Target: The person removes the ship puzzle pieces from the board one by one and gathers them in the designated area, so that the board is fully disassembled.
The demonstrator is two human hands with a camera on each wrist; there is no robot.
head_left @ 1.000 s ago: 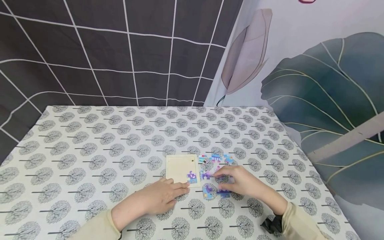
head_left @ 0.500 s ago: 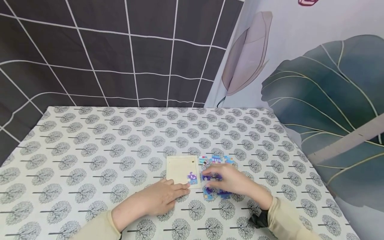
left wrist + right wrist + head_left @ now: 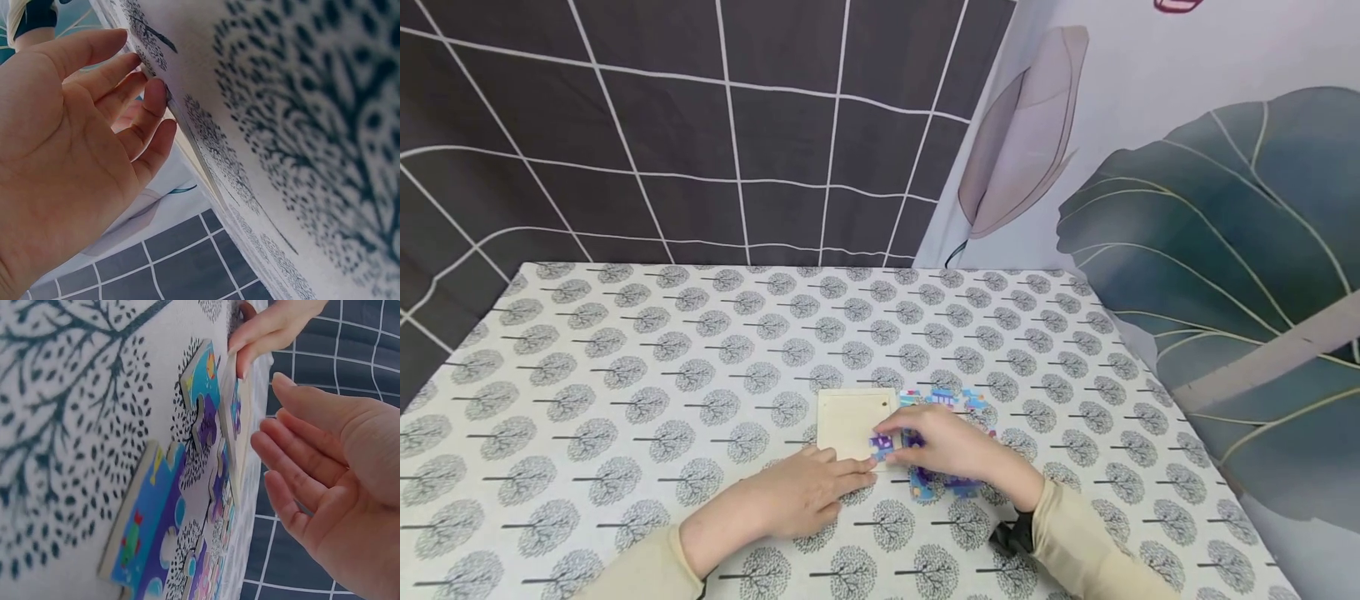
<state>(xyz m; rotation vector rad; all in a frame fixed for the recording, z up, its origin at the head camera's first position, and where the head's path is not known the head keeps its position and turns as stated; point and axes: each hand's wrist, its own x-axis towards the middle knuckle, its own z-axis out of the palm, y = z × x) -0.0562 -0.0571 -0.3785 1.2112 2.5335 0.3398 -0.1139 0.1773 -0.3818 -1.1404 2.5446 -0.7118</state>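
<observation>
A square pale wooden puzzle tray (image 3: 846, 417) lies on the table with one purple and blue jigsaw piece (image 3: 882, 447) in its near right corner. My left hand (image 3: 797, 493) rests at the tray's near edge, fingertips right at the rim by that piece. Over the tray's right side hovers my right hand (image 3: 951, 443), thumb and fingers apart around the corner piece in the head view. Nothing shows between its fingers in the right wrist view. A blue and purple jigsaw piece (image 3: 203, 394) and a larger one with a red-green fish (image 3: 140, 534) lie on the cloth beside the tray.
Several loose jigsaw pieces (image 3: 943, 397) lie right of the tray, some hidden beneath my right hand. A tree-patterned cloth (image 3: 662, 392) covers the table. Behind hangs a dark gridded curtain (image 3: 662, 125), with a leaf-printed curtain (image 3: 1210, 217) on the right.
My right hand has moved left from over the loose pieces to the tray's corner piece. My left hand has stayed at the tray's near edge.
</observation>
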